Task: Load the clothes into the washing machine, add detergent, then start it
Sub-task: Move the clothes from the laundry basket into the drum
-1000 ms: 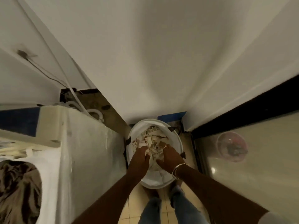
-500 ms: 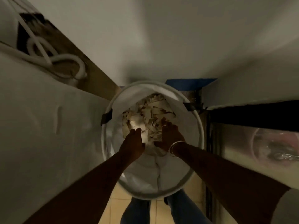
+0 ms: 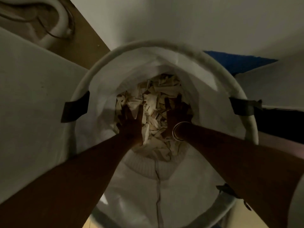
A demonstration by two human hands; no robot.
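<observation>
Both bare forearms reach down from the near edge into a round white fabric hamper [image 3: 102, 74] that fills most of the view. At the near side of the hamper's inside lies a white ribbed piece of cloth [image 3: 141, 165] with a seam running toward the viewer.

Just beyond it are the clothes [image 3: 154, 102]: a crumpled heap of cream cloth patterned with brown strips and patches, folded over itself many times. It sits deep at the bottom of the hamper.

The left hand [image 3: 131, 119] lies flat on the left part of the heap, its fingers [image 3: 125, 109] spread straight and the thumb pointing toward the middle; it grips nothing. The right hand [image 3: 178, 112] lies on the right part of the heap, fingers stretched forward over the cloth and curled round nothing that shows, though the light there is dim. A metal bangle [image 3: 176, 131] circles the right wrist. A strip of the patterned cloth shows between the two hands.

The hamper's padded rim carries a dark strap [image 3: 74, 109] on the left and another dark strap [image 3: 243, 108] on the right.

The pale side of the washing machine [image 3: 32, 96] stands just beside the hamper on the left. Farther off, a white hose [image 3: 57, 28] curls on the brown floor, a blue patch [image 3: 238, 60] shows behind the far rim, and a white wall [image 3: 181, 18] rises beyond.
</observation>
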